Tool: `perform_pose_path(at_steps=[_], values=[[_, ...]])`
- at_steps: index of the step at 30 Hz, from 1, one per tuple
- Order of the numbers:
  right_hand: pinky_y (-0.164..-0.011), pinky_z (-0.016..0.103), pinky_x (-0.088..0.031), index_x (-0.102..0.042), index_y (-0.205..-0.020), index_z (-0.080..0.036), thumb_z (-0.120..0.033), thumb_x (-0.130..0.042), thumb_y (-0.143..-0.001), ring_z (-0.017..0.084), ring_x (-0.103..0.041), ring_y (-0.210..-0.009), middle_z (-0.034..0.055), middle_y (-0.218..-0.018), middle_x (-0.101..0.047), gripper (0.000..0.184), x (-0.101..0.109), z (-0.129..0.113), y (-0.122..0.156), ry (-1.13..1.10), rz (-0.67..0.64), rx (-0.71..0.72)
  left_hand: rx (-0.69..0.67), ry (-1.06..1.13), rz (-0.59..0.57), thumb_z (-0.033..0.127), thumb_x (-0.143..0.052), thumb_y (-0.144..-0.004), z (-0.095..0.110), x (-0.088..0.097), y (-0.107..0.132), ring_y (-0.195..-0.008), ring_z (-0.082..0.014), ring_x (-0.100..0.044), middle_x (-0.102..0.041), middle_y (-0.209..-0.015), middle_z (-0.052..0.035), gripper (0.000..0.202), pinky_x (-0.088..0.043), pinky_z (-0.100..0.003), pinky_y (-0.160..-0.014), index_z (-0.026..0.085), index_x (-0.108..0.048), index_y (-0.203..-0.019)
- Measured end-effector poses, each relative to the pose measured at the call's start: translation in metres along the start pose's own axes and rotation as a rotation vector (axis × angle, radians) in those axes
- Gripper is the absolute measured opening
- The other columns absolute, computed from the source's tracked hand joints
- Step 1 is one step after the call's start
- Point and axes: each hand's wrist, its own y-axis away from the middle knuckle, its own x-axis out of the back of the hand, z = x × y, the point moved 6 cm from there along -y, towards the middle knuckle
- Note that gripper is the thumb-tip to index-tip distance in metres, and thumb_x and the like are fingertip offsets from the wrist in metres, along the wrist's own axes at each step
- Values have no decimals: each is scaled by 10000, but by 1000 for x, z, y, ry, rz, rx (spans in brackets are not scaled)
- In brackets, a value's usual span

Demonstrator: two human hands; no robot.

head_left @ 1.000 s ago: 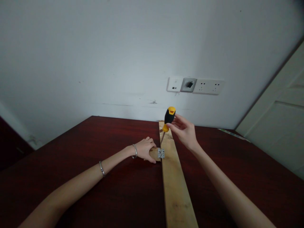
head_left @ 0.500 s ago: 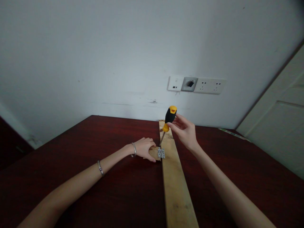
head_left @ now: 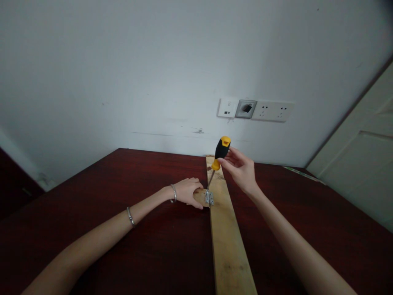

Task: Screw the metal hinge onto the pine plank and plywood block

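1. Gripping the screwdriver (head_left: pixel 222 148) between thumb and fingers, the right hand (head_left: pixel 242 172) is above the plank (head_left: pixel 225 229); the shaft slants down to the plank's left edge, beside the hinge (head_left: pixel 209 197). Whether the tip touches metal, I cannot tell.
2. The left hand (head_left: pixel 187 191), left of the plank, clasps a short wooden block (head_left: pixel 200 197) butted near its edge, the hinge lying across the joint.
3. Under the plank spreads a dark red tabletop (head_left: pixel 147 180), glossy and grained.
4. Beyond the plank's far end rises a scuffed pale wall (head_left: pixel 138 73) with sockets (head_left: pixel 272 111); right of it stands a panelled door (head_left: pixel 365 155).
5. Compared with a second ago, the screwdriver's handle leans slightly further right; both holds are unchanged.
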Motion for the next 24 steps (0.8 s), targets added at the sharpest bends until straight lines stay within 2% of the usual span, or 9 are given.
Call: perform_pose_path(at_steps=[5,13,24], values=[[-756,368,-556,-629,-1147,-207,-276,-709,-687,183,-642,-814,47,-924,-678,472,0,-2,0,17,13,-3,-12,1,10,671,-672,-587,1,-1,0,-880,-208,-529,-558,-958,-64,698,-416,-273,-779,156,-597,-1052],[-752,355,-563,-631,-1147,-220,-272,-728,-678,169,-648,-785,33,-907,-689,482,-2,1,1,-43,-13,-12,51,32,-32,655,-680,-588,0,0,1,-951,-212,-526,-546,-1016,-61,683,-425,-247,-742,180,-575,-1068],[-779,384,-567,-609,-1187,-226,-311,-719,-690,185,-654,-819,41,-930,-690,516,-4,8,2,-5,-43,-8,60,32,-40,667,-663,-592,1,1,1,-920,-217,-536,-540,-1007,-68,704,-431,-265,-738,174,-576,-1087]])
